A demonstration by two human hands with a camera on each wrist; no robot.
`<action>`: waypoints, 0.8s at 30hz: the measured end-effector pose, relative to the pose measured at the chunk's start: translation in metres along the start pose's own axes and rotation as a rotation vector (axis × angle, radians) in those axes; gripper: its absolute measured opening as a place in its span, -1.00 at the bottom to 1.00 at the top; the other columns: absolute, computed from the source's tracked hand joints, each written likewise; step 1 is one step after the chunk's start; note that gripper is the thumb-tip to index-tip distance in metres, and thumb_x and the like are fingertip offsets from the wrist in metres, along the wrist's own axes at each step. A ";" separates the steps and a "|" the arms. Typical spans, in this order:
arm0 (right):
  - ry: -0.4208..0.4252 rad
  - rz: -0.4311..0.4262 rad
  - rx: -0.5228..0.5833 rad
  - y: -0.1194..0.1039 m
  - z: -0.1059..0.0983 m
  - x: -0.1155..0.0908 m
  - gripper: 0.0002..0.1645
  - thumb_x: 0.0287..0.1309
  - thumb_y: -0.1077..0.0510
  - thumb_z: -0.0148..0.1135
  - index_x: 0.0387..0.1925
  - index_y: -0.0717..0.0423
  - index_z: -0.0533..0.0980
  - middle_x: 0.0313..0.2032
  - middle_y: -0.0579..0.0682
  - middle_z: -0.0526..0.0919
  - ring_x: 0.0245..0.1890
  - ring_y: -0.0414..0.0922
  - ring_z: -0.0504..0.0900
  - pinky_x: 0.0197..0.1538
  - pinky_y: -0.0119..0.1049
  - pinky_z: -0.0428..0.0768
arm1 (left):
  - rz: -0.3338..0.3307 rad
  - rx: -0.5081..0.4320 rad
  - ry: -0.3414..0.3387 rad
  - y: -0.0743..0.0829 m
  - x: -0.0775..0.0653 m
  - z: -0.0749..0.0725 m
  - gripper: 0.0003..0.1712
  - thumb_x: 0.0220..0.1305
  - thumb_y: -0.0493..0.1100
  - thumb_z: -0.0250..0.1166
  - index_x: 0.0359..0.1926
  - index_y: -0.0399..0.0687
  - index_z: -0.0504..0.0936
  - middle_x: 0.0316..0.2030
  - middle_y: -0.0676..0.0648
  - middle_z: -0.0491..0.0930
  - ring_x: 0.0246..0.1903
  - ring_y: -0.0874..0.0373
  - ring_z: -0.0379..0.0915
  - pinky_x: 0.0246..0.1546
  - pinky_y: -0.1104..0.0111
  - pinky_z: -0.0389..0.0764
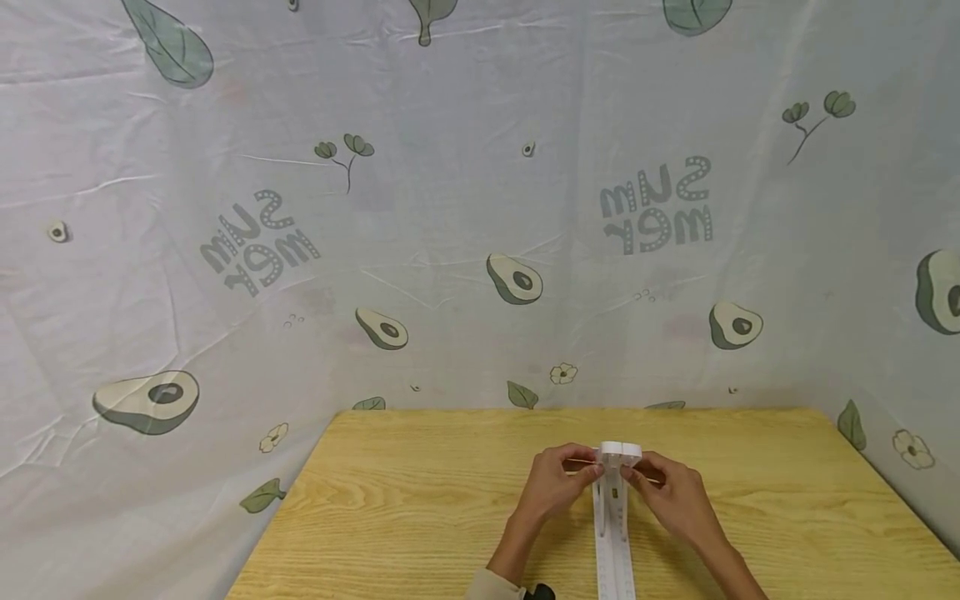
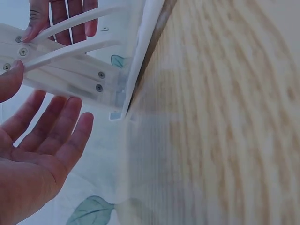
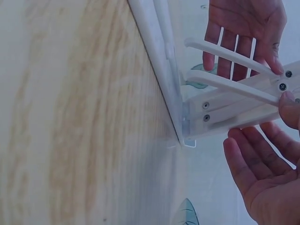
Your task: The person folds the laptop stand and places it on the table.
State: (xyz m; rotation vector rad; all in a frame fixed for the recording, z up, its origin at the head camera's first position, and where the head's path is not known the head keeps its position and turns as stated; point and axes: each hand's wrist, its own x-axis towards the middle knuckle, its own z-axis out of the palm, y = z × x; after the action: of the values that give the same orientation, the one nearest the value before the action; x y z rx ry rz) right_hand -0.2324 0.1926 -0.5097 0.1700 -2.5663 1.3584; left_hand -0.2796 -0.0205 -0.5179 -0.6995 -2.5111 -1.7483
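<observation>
A white plastic stand (image 1: 615,521) has a long flat base lying on the table and an upright panel (image 2: 56,70) with several screws. Two slanted struts (image 3: 232,86) run from the panel towards the base. My left hand (image 1: 553,485) pinches the panel's left edge, thumb in front and fingers behind. On the opposite edge, my right hand (image 1: 673,498) grips it the same way. Each wrist view shows the near hand's fingers (image 3: 255,157) spread behind the panel. The base's near end runs out of the head view at the bottom.
The wooden table (image 1: 420,492) extends to both sides of the stand. Behind it and along the sides hangs a pale curtain (image 1: 450,208) printed with avocados and leaves. A dark band (image 1: 540,592) shows at the left wrist, beside a beige sleeve (image 1: 491,586).
</observation>
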 end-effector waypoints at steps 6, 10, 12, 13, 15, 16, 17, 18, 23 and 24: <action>0.027 -0.016 -0.007 -0.001 0.001 0.004 -0.76 0.46 -0.04 0.39 -0.03 0.01 0.74 -0.04 0.10 0.87 -0.02 0.13 0.87 -0.03 -0.08 0.83 | 0.001 0.005 0.025 0.002 0.003 -0.001 -0.73 0.44 -0.05 0.45 0.00 -0.12 0.81 -0.04 -0.11 0.84 -0.05 0.02 0.82 -0.10 0.41 0.76; 0.046 -0.026 -0.019 0.000 0.003 0.006 -0.76 0.47 -0.02 0.38 0.00 0.01 0.74 -0.04 0.08 0.87 0.00 0.10 0.86 -0.01 -0.13 0.83 | 0.009 0.010 0.036 0.001 0.005 -0.001 -0.73 0.44 -0.05 0.45 -0.02 -0.14 0.82 -0.06 -0.11 0.85 -0.10 0.10 0.82 -0.13 0.43 0.75; 0.054 -0.035 -0.021 0.001 0.003 0.007 -0.76 0.48 -0.02 0.37 -0.01 0.02 0.74 -0.04 0.08 0.87 0.01 0.10 0.86 -0.01 -0.14 0.83 | 0.009 0.016 0.040 0.001 0.006 0.000 -0.74 0.45 -0.06 0.45 -0.02 -0.14 0.82 -0.06 -0.11 0.85 -0.12 0.12 0.82 -0.14 0.44 0.75; 0.057 -0.043 -0.022 0.001 0.004 0.007 -0.76 0.48 -0.01 0.37 -0.01 0.03 0.74 -0.05 0.08 0.87 0.00 0.10 0.86 -0.01 -0.13 0.83 | 0.010 0.020 0.043 0.002 0.006 0.000 -0.74 0.45 -0.06 0.45 -0.02 -0.14 0.82 -0.07 -0.12 0.85 -0.12 0.13 0.82 -0.13 0.45 0.75; 0.064 -0.055 -0.027 0.001 0.004 0.007 -0.77 0.48 0.00 0.37 -0.03 0.04 0.74 -0.06 0.07 0.87 -0.01 0.10 0.86 -0.01 -0.14 0.83 | 0.011 0.029 0.049 0.002 0.006 0.000 -0.74 0.45 -0.06 0.45 -0.01 -0.14 0.82 -0.07 -0.12 0.85 -0.12 0.13 0.83 -0.12 0.46 0.75; 0.065 -0.061 -0.029 0.001 0.004 0.007 -0.78 0.48 0.01 0.37 -0.03 0.05 0.73 -0.06 0.08 0.87 -0.01 0.10 0.86 -0.02 -0.13 0.83 | 0.011 0.033 0.051 0.003 0.006 0.001 -0.74 0.45 -0.07 0.45 -0.01 -0.14 0.82 -0.06 -0.12 0.85 -0.12 0.13 0.82 -0.12 0.46 0.75; 0.067 -0.064 -0.029 0.001 0.004 0.007 -0.78 0.48 0.02 0.37 -0.03 0.05 0.73 -0.07 0.08 0.87 -0.01 0.10 0.86 -0.02 -0.13 0.83 | 0.011 0.034 0.054 0.003 0.006 0.001 -0.75 0.45 -0.07 0.46 -0.01 -0.13 0.82 -0.07 -0.12 0.85 -0.12 0.13 0.82 -0.12 0.45 0.75; 0.067 -0.065 -0.029 0.000 0.004 0.007 -0.79 0.48 0.03 0.37 -0.03 0.05 0.73 -0.07 0.08 0.87 -0.01 0.10 0.86 -0.02 -0.14 0.83 | 0.012 0.034 0.056 0.003 0.007 0.001 -0.76 0.44 -0.08 0.46 -0.02 -0.13 0.82 -0.07 -0.12 0.85 -0.12 0.12 0.82 -0.12 0.45 0.75; 0.040 -0.037 -0.024 -0.001 0.003 0.007 -0.80 0.48 0.04 0.37 -0.01 0.03 0.72 -0.04 0.07 0.87 0.02 0.11 0.85 -0.03 -0.16 0.83 | 0.009 0.023 0.069 0.001 0.007 0.003 -0.83 0.42 -0.13 0.48 -0.07 -0.10 0.82 -0.10 -0.08 0.85 -0.11 0.09 0.82 -0.13 0.45 0.76; 0.034 -0.031 -0.021 -0.001 0.003 0.007 -0.81 0.48 0.05 0.37 0.00 0.02 0.72 -0.04 0.07 0.87 0.02 0.11 0.85 -0.03 -0.16 0.83 | 0.010 0.020 0.072 0.001 0.007 0.004 -0.84 0.41 -0.15 0.49 -0.08 -0.10 0.82 -0.11 -0.08 0.85 -0.11 0.09 0.82 -0.13 0.46 0.76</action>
State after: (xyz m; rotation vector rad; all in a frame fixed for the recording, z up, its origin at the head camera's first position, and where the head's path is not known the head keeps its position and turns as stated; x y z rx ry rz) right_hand -0.2398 0.1900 -0.5085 0.1809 -2.5382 1.3108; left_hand -0.2844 -0.0144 -0.5170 -0.6344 -2.4701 -1.7109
